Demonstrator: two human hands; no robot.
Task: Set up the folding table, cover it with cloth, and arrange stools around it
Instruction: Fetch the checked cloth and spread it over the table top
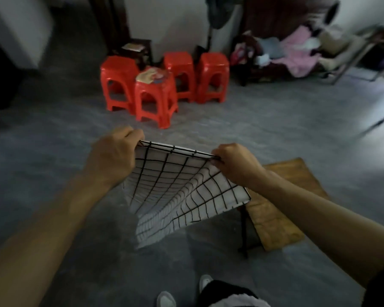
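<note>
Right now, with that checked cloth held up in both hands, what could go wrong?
1. The checked cloth hangs low from the left hand and right hand; its bottom edge might drag on the floor or get stepped on by the white shoes.
2. The wooden table sits off to the right, so the throw may land crooked.
3. One of the red stools carries loose items that could slide off when moved.

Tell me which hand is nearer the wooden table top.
Right. The right hand pinches the checked cloth right beside the wooden table top, which lies lower right of it. The left hand grips the cloth's other corner, farther away.
</note>
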